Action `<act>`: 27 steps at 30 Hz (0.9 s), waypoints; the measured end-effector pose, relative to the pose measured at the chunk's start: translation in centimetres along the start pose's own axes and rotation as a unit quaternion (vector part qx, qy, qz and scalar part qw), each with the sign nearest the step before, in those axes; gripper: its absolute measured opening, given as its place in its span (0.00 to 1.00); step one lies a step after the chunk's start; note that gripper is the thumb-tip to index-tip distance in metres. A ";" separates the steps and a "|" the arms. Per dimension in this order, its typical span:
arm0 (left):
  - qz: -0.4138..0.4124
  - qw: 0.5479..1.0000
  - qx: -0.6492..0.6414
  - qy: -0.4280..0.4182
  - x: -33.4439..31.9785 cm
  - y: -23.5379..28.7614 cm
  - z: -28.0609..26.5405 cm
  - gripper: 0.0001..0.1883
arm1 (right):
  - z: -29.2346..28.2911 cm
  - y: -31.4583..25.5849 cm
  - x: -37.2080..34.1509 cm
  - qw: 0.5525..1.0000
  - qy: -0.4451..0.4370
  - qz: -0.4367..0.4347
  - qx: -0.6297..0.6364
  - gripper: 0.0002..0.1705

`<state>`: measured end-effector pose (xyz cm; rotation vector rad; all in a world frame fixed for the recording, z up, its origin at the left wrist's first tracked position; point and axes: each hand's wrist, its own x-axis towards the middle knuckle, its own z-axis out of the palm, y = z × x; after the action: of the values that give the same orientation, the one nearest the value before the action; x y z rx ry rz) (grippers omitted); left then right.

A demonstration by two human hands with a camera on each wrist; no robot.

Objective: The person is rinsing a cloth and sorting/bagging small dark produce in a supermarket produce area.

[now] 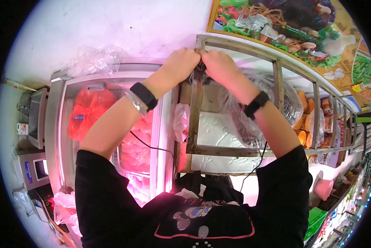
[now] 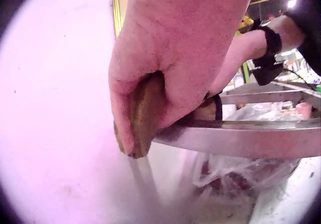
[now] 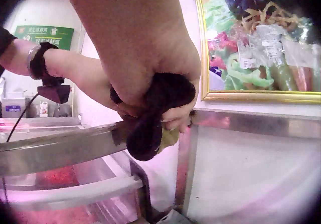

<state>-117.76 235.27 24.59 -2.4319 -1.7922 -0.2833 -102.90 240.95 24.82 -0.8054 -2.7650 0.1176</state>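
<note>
At the near-left corner of a metal frame (image 1: 196, 97), both hands meet over a dark bunched item (image 1: 201, 66). My left hand (image 1: 183, 64) curls its fingers round a brown, cloth-like piece (image 2: 145, 113) against the rail (image 2: 241, 139) in the left wrist view. Beside it, touching or nearly so, my right hand (image 1: 218, 64) grips a dark, soft-looking bundle (image 3: 145, 133). This bundle hangs below the right hand over the rail (image 3: 65, 151), with a yellow-green bit at its edge. Whether the brown and dark parts are one item, I cannot tell. The fingers partly hide them.
A freezer with red bags (image 1: 90, 109) stands on the left. Clear plastic bags (image 1: 251, 111) lie within the metal frame, with packaged goods (image 1: 309, 120) farther right. A framed food picture (image 1: 284, 29) hangs on the wall. Black cables run from both wrists.
</note>
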 end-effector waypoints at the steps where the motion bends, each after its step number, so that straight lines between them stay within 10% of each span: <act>1: 0.002 1.000 0.001 0.003 1.0 -0.5 0.0 0.13 | 0.3 0.8 1.0 1.000 0.002 0.001 -0.003 0.26; 16: -0.050 0.998 0.027 0.040 2.9 -1.0 1.1 0.10 | 0.9 2.0 2.8 1.000 0.022 0.011 -0.008 0.22; 18: -0.027 0.999 -0.006 0.033 1.5 -0.8 1.2 0.08 | 0.3 0.3 0.9 0.998 0.031 0.015 -0.052 0.09; 27: -0.056 0.997 -0.012 0.051 2.6 -1.2 1.6 0.04 | 1.8 1.4 2.7 0.998 0.008 0.058 -0.030 0.22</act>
<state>-118.05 238.41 23.58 -2.2914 -1.8938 -0.4324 -104.87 243.55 23.45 -0.9781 -2.7180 0.0512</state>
